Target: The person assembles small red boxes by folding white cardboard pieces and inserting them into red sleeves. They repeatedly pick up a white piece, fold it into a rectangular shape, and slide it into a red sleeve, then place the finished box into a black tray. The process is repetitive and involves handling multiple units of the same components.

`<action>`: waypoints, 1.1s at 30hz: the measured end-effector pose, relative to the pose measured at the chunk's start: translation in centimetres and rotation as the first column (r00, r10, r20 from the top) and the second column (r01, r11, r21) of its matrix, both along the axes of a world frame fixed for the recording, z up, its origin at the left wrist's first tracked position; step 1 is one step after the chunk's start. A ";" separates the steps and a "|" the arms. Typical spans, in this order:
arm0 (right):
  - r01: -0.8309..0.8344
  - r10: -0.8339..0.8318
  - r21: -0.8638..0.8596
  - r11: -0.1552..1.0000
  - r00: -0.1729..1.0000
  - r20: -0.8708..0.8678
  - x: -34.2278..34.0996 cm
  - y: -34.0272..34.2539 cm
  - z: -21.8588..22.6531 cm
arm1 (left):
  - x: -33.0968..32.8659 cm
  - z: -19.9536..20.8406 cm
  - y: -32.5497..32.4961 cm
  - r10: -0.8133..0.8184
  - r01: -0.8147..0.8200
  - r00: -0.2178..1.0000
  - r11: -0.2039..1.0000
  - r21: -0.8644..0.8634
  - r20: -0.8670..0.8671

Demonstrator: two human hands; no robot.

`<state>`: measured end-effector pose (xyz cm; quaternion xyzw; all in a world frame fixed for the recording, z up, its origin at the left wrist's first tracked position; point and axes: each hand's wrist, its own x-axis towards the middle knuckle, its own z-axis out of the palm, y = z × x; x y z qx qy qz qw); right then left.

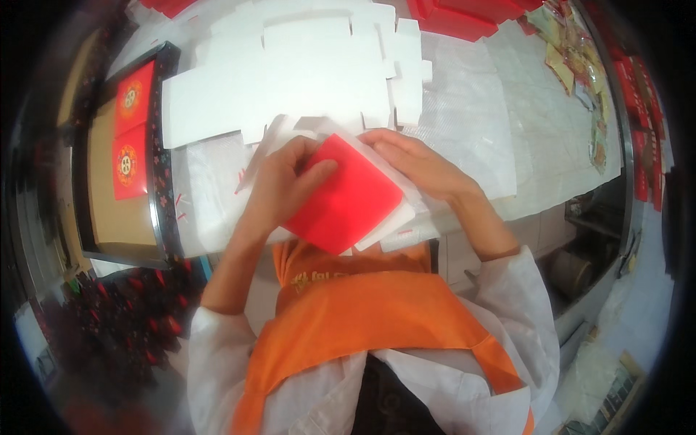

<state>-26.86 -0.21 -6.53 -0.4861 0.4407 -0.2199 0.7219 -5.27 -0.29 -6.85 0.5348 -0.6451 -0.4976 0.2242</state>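
Observation:
A flat red square piece [351,197], like a folded card or box panel, is tilted cornerwise above the table's near edge. My left hand [293,174] is closed on its left side, thumb lying on the red face and fingers partly hidden behind. A whitish, partly see-through sheet [274,141] shows behind the red piece's far corner and along its right edge. My right hand [417,161] pinches that sheet at the upper right, fingers pressed together. A white layer [391,223] sticks out under the red piece's lower right edge.
Flat white die-cut cartons [312,69] lie stacked across the table's far middle. At left stands a black-rimmed tray [158,210] with two red printed square packets [133,135]. Red boxes [464,16] sit at the back; coloured packets [569,61] lie far right.

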 end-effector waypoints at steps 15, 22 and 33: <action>-0.128 0.025 -0.307 0.943 0.948 -0.319 1.0 1.1 -0.1 | 0.7 0.3 0.2 0.101 -0.095 0.986 0.994 0.050 -0.136; -0.176 0.056 -0.354 0.919 0.944 -0.324 1.3 1.3 -0.1 | 0.6 0.0 0.2 0.086 -0.093 0.993 0.991 -0.092 -0.078; -0.050 -0.011 -0.232 0.971 0.967 -0.253 1.6 2.9 1.1 | 0.4 0.3 0.4 0.078 -0.080 0.993 0.997 -0.014 -0.083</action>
